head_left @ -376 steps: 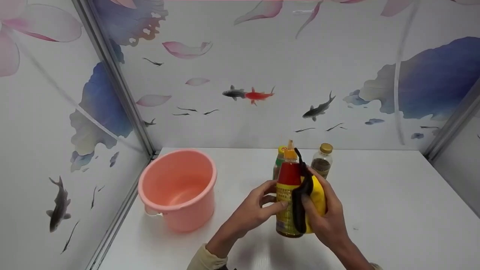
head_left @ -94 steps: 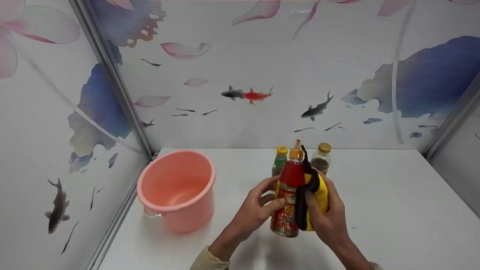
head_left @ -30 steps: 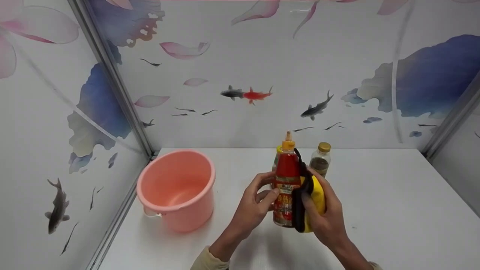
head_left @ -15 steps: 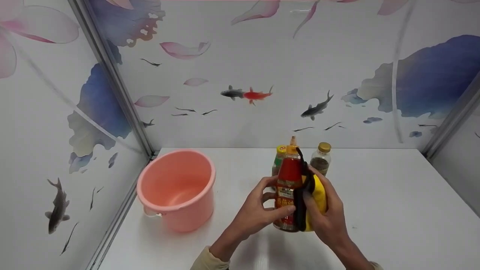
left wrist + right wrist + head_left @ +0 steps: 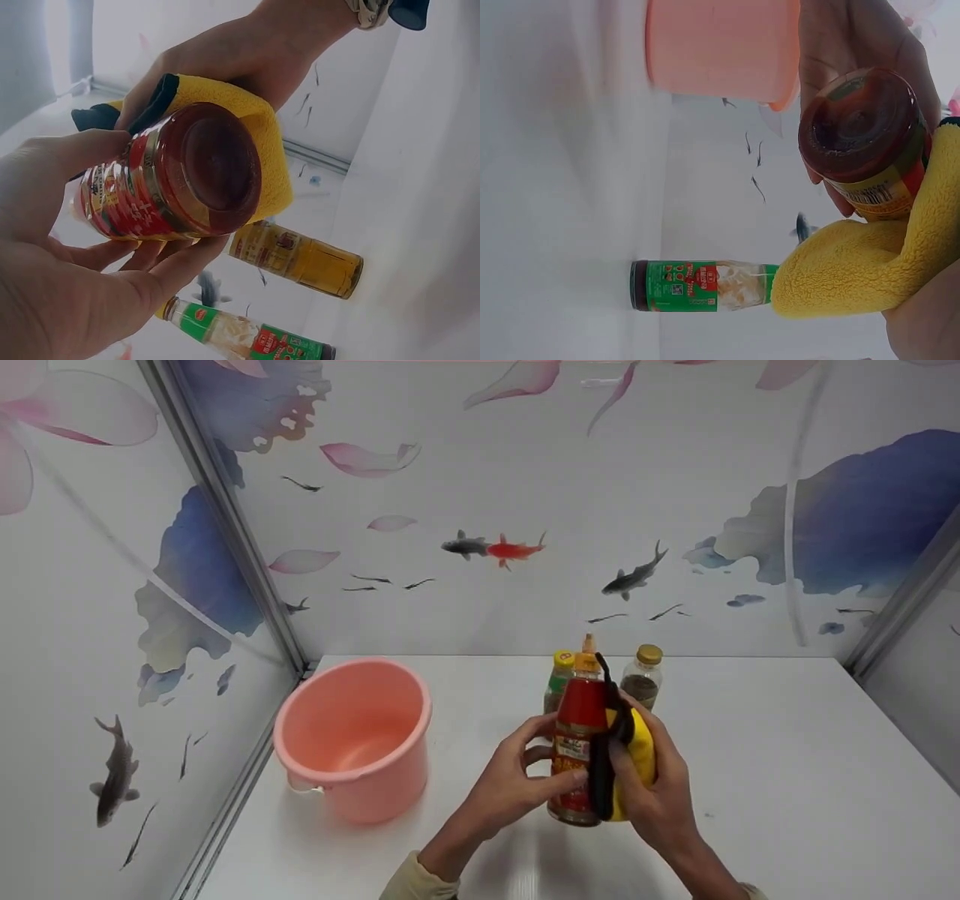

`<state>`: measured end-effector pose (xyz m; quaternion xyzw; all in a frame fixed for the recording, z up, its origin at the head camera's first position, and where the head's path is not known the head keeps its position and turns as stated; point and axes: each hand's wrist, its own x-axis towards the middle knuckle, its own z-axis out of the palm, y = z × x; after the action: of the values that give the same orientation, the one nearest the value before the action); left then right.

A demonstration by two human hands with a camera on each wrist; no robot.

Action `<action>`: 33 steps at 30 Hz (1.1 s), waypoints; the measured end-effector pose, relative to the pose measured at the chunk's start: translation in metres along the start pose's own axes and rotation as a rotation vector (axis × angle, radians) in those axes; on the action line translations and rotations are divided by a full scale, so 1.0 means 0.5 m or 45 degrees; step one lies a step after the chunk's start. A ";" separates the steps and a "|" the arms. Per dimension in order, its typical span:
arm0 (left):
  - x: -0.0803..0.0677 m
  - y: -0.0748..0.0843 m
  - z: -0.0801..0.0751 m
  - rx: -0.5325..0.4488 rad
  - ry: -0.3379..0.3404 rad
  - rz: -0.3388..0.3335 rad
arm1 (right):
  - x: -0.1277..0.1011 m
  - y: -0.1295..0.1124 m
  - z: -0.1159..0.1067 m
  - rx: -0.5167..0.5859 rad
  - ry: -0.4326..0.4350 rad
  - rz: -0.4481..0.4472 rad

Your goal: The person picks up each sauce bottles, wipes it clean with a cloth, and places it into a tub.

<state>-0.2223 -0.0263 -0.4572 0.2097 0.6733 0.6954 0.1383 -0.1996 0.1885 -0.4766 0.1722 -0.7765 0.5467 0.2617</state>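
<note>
The left hand [image 5: 517, 787] grips a round glossy red sauce bottle [image 5: 576, 750] with an orange nozzle, held upright above the white bench [image 5: 787, 780]. The right hand [image 5: 660, 795] presses a fluffy yellow cloth [image 5: 637, 750] with a dark edge against the bottle's side. Behind stand a green-labelled bottle [image 5: 559, 679] and a clear, gold-capped bottle [image 5: 643, 679], perhaps of spice. A smooth pink plastic bucket [image 5: 352, 735] sits left.

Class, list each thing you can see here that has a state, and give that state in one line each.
Red sauce bottle: capped, lifted off the table.
Yellow cloth: pressed against the bottle's side.
Left hand: gripping the bottle.
Right hand: holding the cloth.
Pink bucket: upright.
Green-label bottle: standing, capped.
Gold-capped bottle: standing, capped.
</note>
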 end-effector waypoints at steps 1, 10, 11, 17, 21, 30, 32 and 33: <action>0.000 0.000 0.000 -0.004 0.006 0.007 | 0.000 -0.001 0.000 0.003 -0.001 0.003; 0.001 -0.005 0.004 0.011 0.076 0.067 | -0.003 -0.011 0.008 0.053 0.014 0.035; 0.001 -0.005 0.004 0.016 0.085 0.073 | -0.004 -0.012 0.009 0.054 0.014 0.032; 0.001 -0.001 0.004 0.053 0.154 0.094 | -0.006 -0.013 0.015 0.077 0.041 0.019; 0.002 0.001 0.001 0.051 0.197 0.123 | -0.009 -0.012 0.018 0.092 0.031 0.013; 0.001 0.003 -0.003 -0.005 0.234 0.159 | -0.011 -0.003 0.017 0.060 -0.023 0.006; 0.001 0.002 -0.004 -0.002 0.214 0.165 | -0.011 -0.003 0.017 0.048 -0.019 -0.001; 0.001 0.001 -0.004 0.001 0.203 0.168 | -0.011 -0.003 0.017 0.042 -0.015 0.004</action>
<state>-0.2239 -0.0277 -0.4566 0.1976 0.6672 0.7172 0.0381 -0.1960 0.1800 -0.4809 0.1786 -0.7692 0.5588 0.2533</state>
